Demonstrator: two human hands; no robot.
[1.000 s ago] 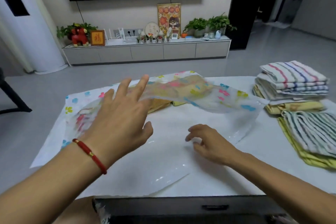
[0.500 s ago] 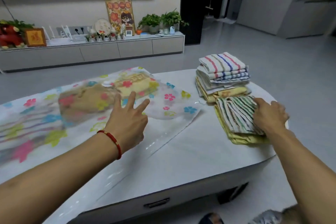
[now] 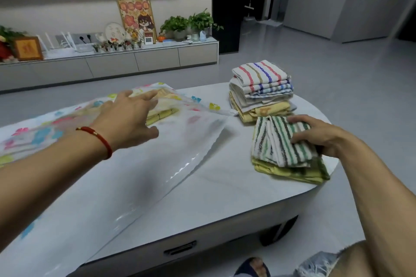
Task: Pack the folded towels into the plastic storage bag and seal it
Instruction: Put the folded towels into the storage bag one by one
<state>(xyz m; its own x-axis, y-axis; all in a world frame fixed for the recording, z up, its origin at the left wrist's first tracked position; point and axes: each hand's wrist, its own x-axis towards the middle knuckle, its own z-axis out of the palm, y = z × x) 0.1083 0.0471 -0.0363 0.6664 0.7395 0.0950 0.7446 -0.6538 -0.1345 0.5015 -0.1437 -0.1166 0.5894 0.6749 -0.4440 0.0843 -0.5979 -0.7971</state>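
Note:
A clear plastic storage bag (image 3: 175,153) printed with coloured flowers lies across the white table (image 3: 225,191), its mouth towards the right. A yellow towel (image 3: 162,114) shows through it. My left hand (image 3: 128,119) holds up the bag's upper sheet, fingers spread. My right hand (image 3: 315,135) grips a green-and-grey striped towel (image 3: 281,141), the top of a low pile that rests on a yellow-green towel (image 3: 290,172). Behind it stands a taller stack of folded towels (image 3: 261,87), with red and blue stripes on top and yellow below.
The table's rounded right end (image 3: 331,164) lies just beyond the low pile. A TV cabinet (image 3: 135,60) with plants and ornaments lines the far wall across grey floor. My knee and a slippered foot (image 3: 252,267) show at the bottom right.
My right hand moved from the bag's mouth to the low pile and closed on the striped towel. My left hand shifted along the bag and lifted its upper sheet. My view turned right.

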